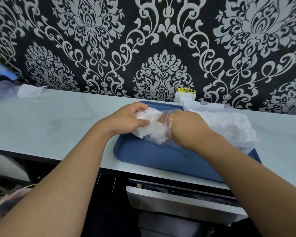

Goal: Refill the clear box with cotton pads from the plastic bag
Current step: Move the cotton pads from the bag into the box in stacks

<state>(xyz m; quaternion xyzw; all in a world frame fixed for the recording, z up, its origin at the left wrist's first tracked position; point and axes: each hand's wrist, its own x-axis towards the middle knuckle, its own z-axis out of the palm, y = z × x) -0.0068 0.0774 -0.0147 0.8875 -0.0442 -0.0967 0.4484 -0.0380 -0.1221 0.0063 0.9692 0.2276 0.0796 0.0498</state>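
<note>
A clear plastic bag [152, 134] of white cotton pads lies on a blue tray [161, 158]. My left hand [126, 119] grips the bag's closed end from the left. My right hand [183, 127] is pushed into the bag's open mouth, its fingers hidden among the pads, so I cannot tell what they hold. The clear box [229, 124] stands on the tray's right side just behind my right wrist, heaped with white cotton pads; its lid is open against the wall.
The tray sits on a pale countertop [58, 120] against a patterned wall. A crumpled white tissue [30, 91] lies far left. A white socket [184, 98] with a yellow label is behind the tray. An open drawer [178, 197] juts out below.
</note>
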